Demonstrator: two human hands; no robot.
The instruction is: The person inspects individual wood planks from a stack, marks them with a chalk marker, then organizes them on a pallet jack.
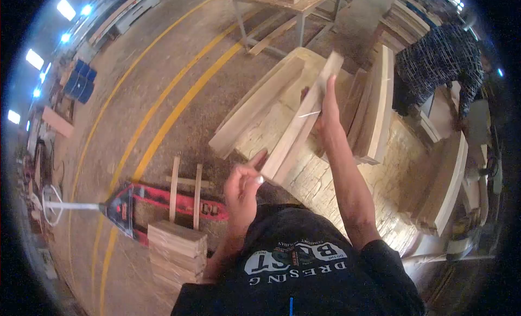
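A long pale wooden piece (301, 120) slants over the light-coloured work surface (325, 183). My left hand (244, 188) is at its near lower end, with fingers closed round the end. Against its right side, near the far end, lies my right hand (329, 107), thumb stretched along the wood and the other fingers partly hidden behind it. To the left of the held piece, more long pieces (258, 107) lie side by side on the surface. A stack of curved pieces (374, 107) stands just right of my right hand.
Another curved stack (442, 185) is at the right, near a co-worker (439, 61) bending over wood. A red pallet truck (163, 196) with stacked wood blocks (176, 251) stands at the lower left. A metal-legged table (298, 9) is at the top.
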